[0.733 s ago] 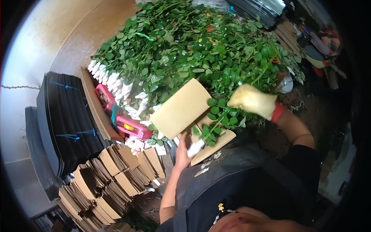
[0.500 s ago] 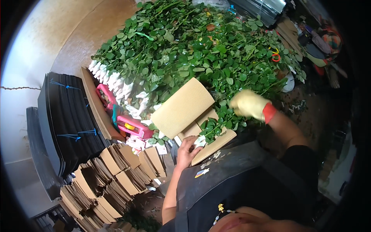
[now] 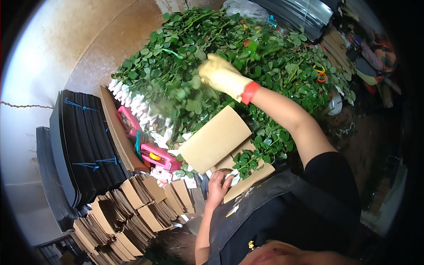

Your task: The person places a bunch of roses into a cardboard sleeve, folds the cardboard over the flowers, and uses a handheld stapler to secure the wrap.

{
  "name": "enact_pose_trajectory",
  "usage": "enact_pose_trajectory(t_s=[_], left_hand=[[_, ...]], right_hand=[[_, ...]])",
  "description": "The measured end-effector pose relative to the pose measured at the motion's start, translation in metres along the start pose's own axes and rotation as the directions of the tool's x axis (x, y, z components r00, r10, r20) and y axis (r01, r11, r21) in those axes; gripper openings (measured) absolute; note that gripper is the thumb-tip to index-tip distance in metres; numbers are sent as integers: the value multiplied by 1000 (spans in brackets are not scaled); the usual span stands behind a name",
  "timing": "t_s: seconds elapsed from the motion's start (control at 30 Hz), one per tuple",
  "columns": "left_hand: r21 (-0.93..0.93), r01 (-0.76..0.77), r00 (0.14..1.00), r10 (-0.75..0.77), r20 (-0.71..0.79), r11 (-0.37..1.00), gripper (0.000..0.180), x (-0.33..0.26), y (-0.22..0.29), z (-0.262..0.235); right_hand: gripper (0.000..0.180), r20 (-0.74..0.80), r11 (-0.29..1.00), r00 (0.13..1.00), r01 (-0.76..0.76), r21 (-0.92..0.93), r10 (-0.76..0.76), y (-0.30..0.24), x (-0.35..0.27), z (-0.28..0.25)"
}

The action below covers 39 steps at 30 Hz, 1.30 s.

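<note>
My left hand (image 3: 217,185), bare, has its fingers closed on the small white-wrapped head (image 3: 234,178) of a leafy flower stem (image 3: 249,162). That stem lies on an open sheet of corrugated cardboard (image 3: 216,140), whose far flap stands raised. Over the big heap of leafy stems (image 3: 190,44) reaches my right hand (image 3: 223,78), in a cream glove with a red cuff. Its fingers are closed around a leafy stem (image 3: 176,95) smeared by motion; the glove hides the grip itself. White-wrapped heads (image 3: 132,99) line the heap's left edge.
Left of the heap stand pink tape dispensers (image 3: 161,156). Black sheets (image 3: 86,145) tied with blue string lean by the wall. Folded cardboard pieces (image 3: 128,212) are stacked at lower left. Red-and-yellow-handled scissors (image 3: 321,76) rest on the greenery at right.
My right hand has swung left and away from me, from beside the cardboard to above the heap, where leaves now blur with motion. My left hand stays at the white-wrapped head. The view has shifted slightly.
</note>
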<state>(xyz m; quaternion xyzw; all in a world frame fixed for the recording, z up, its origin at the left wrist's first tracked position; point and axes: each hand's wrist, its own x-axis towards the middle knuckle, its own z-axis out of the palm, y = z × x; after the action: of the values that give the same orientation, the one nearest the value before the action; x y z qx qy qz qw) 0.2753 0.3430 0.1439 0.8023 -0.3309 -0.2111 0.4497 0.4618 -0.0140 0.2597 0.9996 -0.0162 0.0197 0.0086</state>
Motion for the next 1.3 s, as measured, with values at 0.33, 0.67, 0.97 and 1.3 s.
enact_pose_trajectory(t_s=[0.33, 0.67, 0.97, 1.3], left_hand=[[94, -123, 992, 125, -21, 988, 21, 0, 4, -2], [-207, 248, 968, -248, 25, 946, 50, -8, -25, 13], [-450, 239, 962, -274, -14, 861, 88, -10, -42, 21], [-43, 48, 988, -53, -146, 998, 51, -6, -14, 12]], right_hand=[[43, -585, 897, 811, 255, 360, 5, 40, -83, -60], [29, -455, 879, 859, 387, 279, -234, 44, -253, -30], [10, -163, 943, 937, 324, 80, -308, 42, -302, 47], [22, -11, 953, 988, -149, 265, 157, -5, -289, -34]])
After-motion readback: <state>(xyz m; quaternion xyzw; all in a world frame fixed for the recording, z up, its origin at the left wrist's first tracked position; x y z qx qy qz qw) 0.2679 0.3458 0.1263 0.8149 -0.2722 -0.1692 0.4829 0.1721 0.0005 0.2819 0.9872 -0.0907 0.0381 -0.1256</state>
